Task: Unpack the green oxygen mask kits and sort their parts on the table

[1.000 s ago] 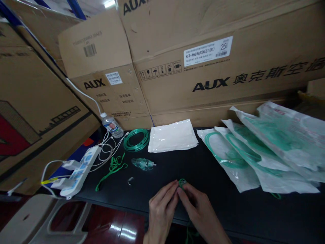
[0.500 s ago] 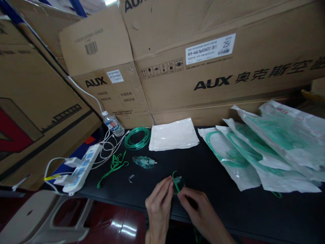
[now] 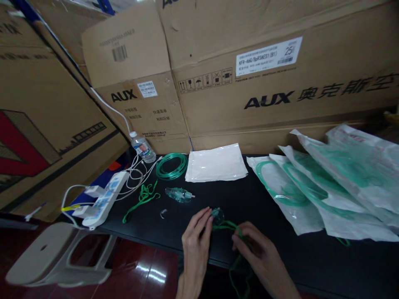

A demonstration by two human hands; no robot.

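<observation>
At the front edge of the black table, my left hand (image 3: 197, 236) is closed on a clear green oxygen mask (image 3: 218, 216). Its fingers pinch the mask's left side. My right hand (image 3: 257, 245) is closed on a green elastic strap (image 3: 229, 225), which stretches from the mask to the fingertips. The strap's loose length hangs below the right hand, over the table edge. Beyond my left hand lies another clear green mask (image 3: 180, 194) with a white tip. A small clear piece (image 3: 163, 213) rests left of my left hand, near a bundle of green straps (image 3: 143, 201).
Coiled green tubing (image 3: 171, 167) and a stack of white pouches (image 3: 216, 164) lie at the back. Filled pouches (image 3: 299, 199) cover the right. A power strip (image 3: 107, 199), cables and a water bottle (image 3: 142, 147) stand left. Large cartons (image 3: 218, 104) wall the back; a stool (image 3: 46, 253) is below.
My right hand has moved right, away from the mask, drawing the green strap out with it. My left hand stays on the mask. The view has shifted slightly.
</observation>
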